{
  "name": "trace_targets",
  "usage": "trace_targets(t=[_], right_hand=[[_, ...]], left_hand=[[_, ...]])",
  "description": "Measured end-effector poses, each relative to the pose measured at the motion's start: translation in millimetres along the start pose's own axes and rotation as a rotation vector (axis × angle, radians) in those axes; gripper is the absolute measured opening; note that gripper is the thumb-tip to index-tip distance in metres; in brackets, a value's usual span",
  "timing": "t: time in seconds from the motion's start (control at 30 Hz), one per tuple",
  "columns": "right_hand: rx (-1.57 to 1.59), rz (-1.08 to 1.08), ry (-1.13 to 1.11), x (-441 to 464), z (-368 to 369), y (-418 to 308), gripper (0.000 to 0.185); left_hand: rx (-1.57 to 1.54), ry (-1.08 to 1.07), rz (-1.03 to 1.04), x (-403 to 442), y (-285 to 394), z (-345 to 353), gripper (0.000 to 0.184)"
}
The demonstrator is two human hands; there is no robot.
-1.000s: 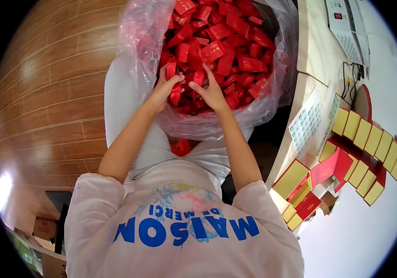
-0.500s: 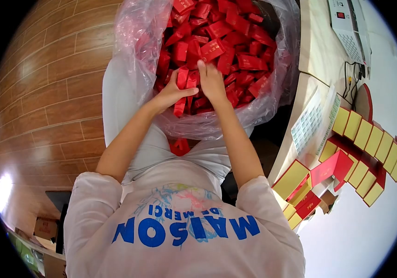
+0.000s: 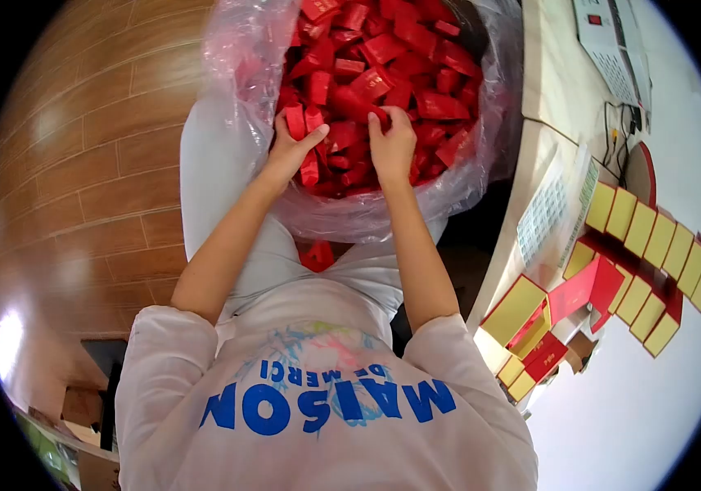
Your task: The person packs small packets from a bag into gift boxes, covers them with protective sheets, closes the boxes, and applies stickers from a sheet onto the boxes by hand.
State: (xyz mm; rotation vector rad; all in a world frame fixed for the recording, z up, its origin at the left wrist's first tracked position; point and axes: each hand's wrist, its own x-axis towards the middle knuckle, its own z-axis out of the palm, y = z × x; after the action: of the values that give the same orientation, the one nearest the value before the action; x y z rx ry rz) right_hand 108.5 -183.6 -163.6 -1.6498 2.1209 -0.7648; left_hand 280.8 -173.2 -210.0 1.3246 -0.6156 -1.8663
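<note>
Beside the edge of the counter [image 3: 548, 86], an open clear plastic bag [image 3: 420, 209] holds a heap of red packets [image 3: 442, 105]. Toward the bag's near rim, the left hand [image 3: 287, 155] is clamped on a couple of slim packets [image 3: 295, 121], and the right hand [image 3: 394, 147] pinches another packet [image 3: 353, 103] between thumb and fingers.

The left hand [image 3: 287, 155] curls at eleven o'clock, thumb [image 3: 315, 136] extended toward two; the right hand [image 3: 394, 149] sits at one, fingers [image 3: 400, 120] bent inward.
</note>
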Motion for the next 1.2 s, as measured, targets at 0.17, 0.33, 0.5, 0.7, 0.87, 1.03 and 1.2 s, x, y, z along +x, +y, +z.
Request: trace_targets(t=[0.17,0.33,0.5,0.7,0.87,1.03,1.2], right_hand=[[0.094,0.150,0.040,-33,-84,-17,0.020],[0.087,0.115,-0.027,-57,-95,-12,0.025],[0.983,0.608,-0.162,-64,-152,-34,0.034],[0.478,0.060,0.027,-124,-234,-44,0.042],[0.453,0.107,0.222,-183,-341,-59,0.044],[0.416,0.094,0.601,-222,-418,-17,0.041],[0.670,0.321,0.580,-244,-440,58,0.042]], left_hand=[[0.138,-0.082,0.190,-14,8,16,0.088],[0.328,-0.440,0.316,-58,22,72,0.089],[0.147,-0.492,0.083,-92,39,107,0.088],[0.198,-0.731,0.279,-150,88,168,0.089],[0.215,-1.084,0.557,-211,94,254,0.087],[0.265,-1.245,0.760,-259,65,366,0.079],[0.623,-1.169,0.991,-260,16,410,0.073]])
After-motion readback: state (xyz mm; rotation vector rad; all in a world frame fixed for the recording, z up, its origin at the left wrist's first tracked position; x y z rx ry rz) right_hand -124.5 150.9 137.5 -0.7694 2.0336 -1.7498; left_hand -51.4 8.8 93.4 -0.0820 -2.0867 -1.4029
